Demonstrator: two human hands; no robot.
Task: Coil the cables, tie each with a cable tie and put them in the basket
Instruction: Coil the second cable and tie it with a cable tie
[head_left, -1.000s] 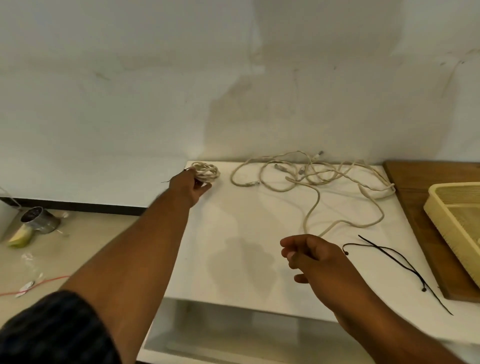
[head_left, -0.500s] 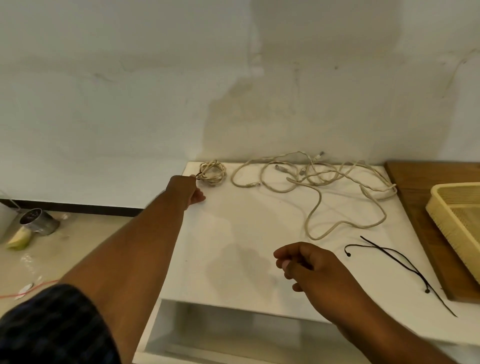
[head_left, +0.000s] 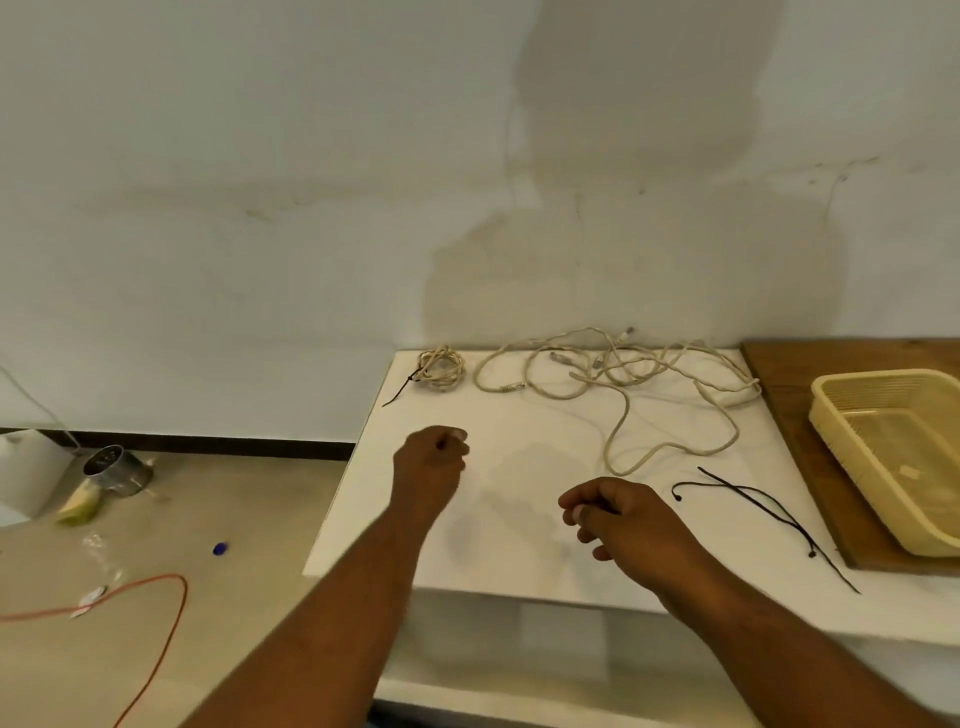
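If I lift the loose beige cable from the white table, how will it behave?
The loose beige cable will probably sag limply, since it lies in soft loops. It may tangle, as strands cross each other. It looks light and thin.

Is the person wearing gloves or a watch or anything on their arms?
No gloves, no watch, no rings that show. The left hand and right hand are bare, and both forearms are bare as far as the picture shows. No sleeve shows in this picture.

Tied coil (head_left: 440, 368) beside loose cables (head_left: 618, 374)
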